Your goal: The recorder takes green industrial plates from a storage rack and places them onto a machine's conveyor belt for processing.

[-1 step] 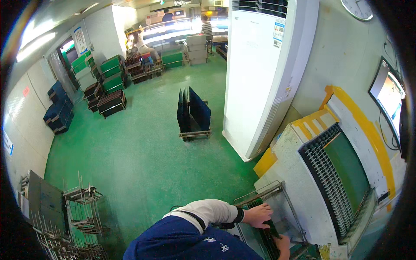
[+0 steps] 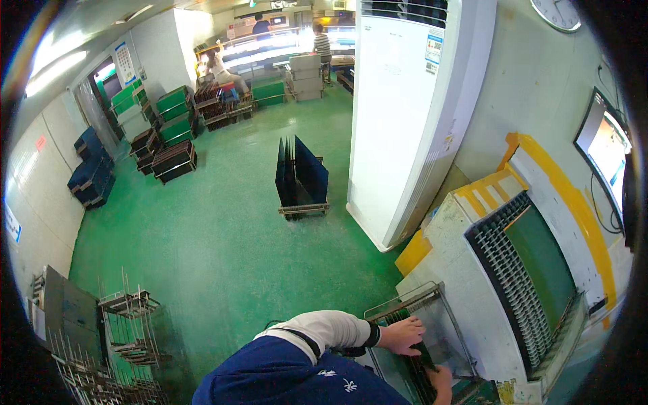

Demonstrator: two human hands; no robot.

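Observation:
At the lower right, a wire-framed rack [image 2: 442, 291] holds several thin dark green panels standing on edge. My left hand [image 2: 403, 335] reaches over the rack, its fingers and thumb curled around the edge of a green panel [image 2: 425, 359]. Closer to the lower edge, my right hand [image 2: 441, 383] grips the same panel from the other end; its lower part is cut off by the frame. To the right of the rack, a machine with rows of rollers [image 2: 516, 277] carries a flat green board [image 2: 540, 263].
A tall white air conditioner [image 2: 405, 128] stands ahead. A rack of dark panels [image 2: 302, 177] sits on the green floor [image 2: 223, 236]. Bare metal racks [image 2: 131, 324] are at the lower left. Stacked crates [image 2: 175, 121] line the far left, and two people work at the back.

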